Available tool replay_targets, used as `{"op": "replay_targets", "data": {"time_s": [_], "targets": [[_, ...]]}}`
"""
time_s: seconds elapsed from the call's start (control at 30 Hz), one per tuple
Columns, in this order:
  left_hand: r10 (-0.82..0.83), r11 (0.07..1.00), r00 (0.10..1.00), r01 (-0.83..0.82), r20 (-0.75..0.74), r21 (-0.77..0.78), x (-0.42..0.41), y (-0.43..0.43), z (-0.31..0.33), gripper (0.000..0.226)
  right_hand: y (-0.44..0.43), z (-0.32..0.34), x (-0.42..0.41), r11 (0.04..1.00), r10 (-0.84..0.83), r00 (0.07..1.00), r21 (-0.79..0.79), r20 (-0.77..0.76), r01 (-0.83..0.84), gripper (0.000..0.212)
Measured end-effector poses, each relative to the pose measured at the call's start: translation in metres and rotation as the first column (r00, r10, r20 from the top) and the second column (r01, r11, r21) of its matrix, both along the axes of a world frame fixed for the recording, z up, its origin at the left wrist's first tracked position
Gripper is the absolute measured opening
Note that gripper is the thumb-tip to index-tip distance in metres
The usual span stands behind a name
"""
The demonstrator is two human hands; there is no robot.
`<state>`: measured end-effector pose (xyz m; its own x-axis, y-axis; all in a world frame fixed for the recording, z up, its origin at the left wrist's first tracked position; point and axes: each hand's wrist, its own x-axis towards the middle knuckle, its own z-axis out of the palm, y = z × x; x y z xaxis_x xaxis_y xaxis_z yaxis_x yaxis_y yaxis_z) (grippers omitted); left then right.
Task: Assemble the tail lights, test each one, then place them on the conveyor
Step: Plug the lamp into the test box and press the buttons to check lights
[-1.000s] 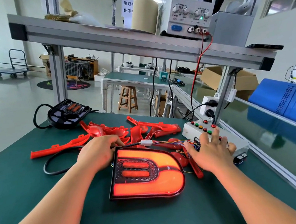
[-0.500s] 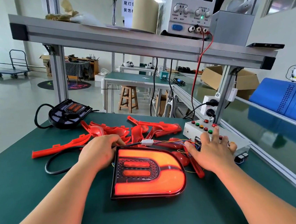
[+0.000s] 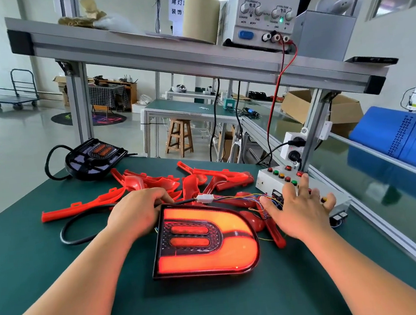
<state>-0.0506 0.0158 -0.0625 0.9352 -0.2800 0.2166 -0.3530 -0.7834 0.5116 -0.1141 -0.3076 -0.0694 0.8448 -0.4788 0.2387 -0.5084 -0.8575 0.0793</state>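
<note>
Fingers (image 3: 158,195) of left hand (image 3: 137,213) curl beside tail light (image 3: 205,237) (lit).

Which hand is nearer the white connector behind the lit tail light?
Left. The left hand grips the black cable just left of the white connector; the right hand lies farther right, on the switch box.

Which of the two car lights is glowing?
The big light lying between the left hand and the right hand glows orange-red. The other light, at the table's far left corner, is dark.
</note>
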Motion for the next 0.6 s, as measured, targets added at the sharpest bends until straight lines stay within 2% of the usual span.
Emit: {"op": "replay_targets", "data": {"time_s": [0.5, 0.6], "targets": [[0.001, 1.000, 1.000, -0.001, -0.008, -0.008, -0.0008, -0.0001, 0.0003, 0.035, 0.0022, 0.0000, -0.0016, 1.000, 0.000, 1.000, -0.001, -0.004, 0.000, 0.092], [-0.006, 1.000, 1.000, 0.006, -0.015, -0.013, -0.0008, -0.0002, 0.0004, 0.030, 0.0022, 0.0023, -0.0024, 1.000, 0.012, 1.000, -0.015, -0.002, -0.012, 0.098]]}}
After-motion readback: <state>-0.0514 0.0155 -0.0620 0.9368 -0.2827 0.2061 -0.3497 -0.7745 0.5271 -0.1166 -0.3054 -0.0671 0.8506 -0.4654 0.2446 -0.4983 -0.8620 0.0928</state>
